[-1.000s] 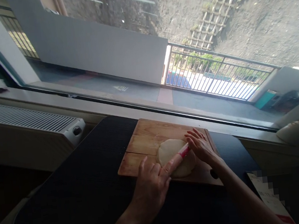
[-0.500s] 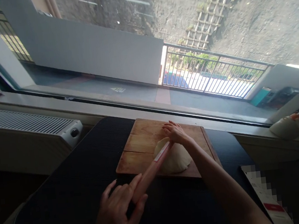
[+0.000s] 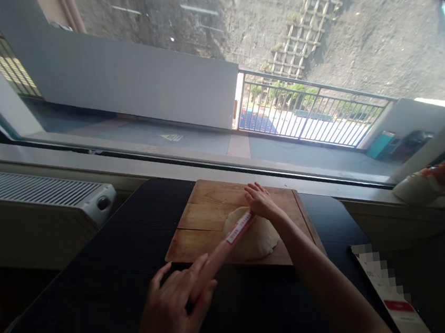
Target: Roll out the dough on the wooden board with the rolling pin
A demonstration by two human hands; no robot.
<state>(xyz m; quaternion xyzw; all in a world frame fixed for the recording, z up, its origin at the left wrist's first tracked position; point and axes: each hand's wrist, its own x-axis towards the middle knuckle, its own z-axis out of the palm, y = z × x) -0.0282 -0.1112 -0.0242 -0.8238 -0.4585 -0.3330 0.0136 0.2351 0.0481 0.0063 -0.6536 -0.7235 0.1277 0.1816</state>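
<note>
A wooden rolling pin (image 3: 213,261) with a red-and-white label lies slantwise across a flattened round of pale dough (image 3: 259,241). My left hand (image 3: 176,296) is on its near end, the thumb on one side and the fingers stretched along the other. Over the far end rests my right hand (image 3: 260,200), its palm on the pin and its fingers extended and slightly raised beyond it. That hand hides the pin's far tip. The dough sits on a wooden board (image 3: 201,211), its near edge close to the board's front.
The board lies on a dark table (image 3: 109,268) against the window sill (image 3: 127,171). A white radiator (image 3: 50,190) is to the left. At the table's right edge lies a partly pixelated pale object (image 3: 396,302). A light-coloured pot (image 3: 415,188) stands on the sill at right.
The rolling pin has turned a little, so more of its label faces up. Both hands stay on it. The whole view has shifted slightly.
</note>
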